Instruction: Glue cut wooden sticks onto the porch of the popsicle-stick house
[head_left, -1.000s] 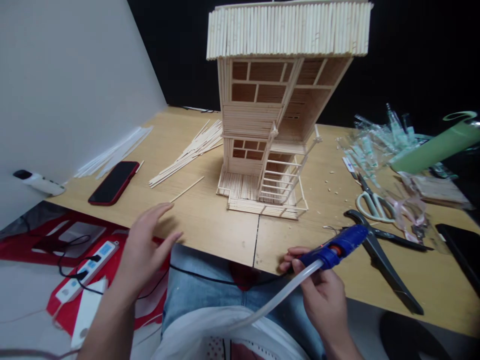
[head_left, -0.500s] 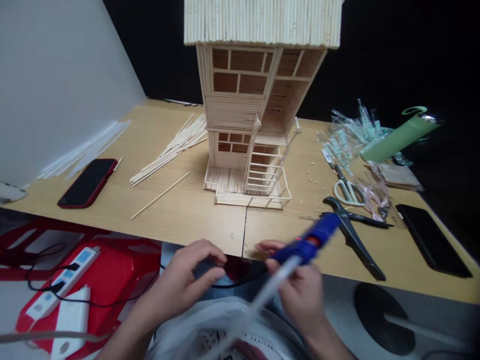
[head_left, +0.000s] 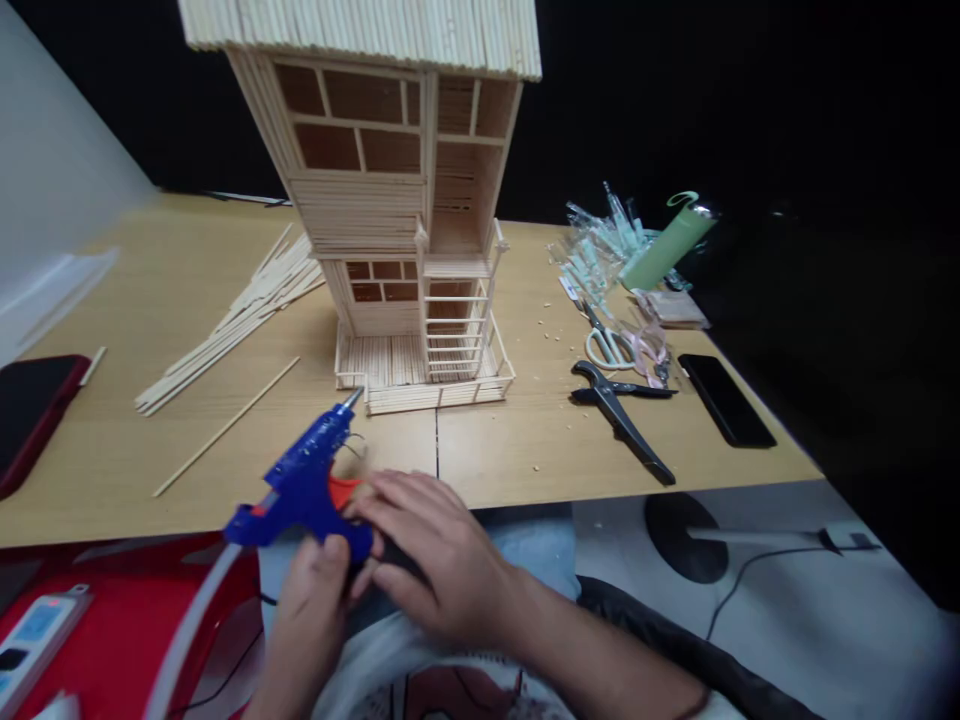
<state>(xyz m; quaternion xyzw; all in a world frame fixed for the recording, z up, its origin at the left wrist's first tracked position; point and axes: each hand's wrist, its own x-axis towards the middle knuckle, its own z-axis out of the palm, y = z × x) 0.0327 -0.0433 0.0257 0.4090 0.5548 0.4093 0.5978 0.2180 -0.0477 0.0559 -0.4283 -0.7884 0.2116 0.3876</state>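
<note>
A blue hot glue gun with an orange trigger is tilted over the table's front edge. Its metal nozzle points up and right toward the stick house's front corner; a pale glue stick trails from its rear. My left hand is closed at the lower end of the handle, thumb against it. Curled over the handle and trigger from the right is my right hand, fingertips partly blurred. Behind the gun stands the two-storey house of thin wooden sticks, with a ladder and a railed porch. Neither hand touches it.
Loose sticks and one single stick lie left, near a red-cased phone. On the right are black cutters, white-handled scissors, a green bottle, plastic wrappers and a black phone.
The glue gun has moved from right to left and turned its nozzle toward the house. My left hand has closed on it, and my right hand has come across with it. The view has shifted right.
</note>
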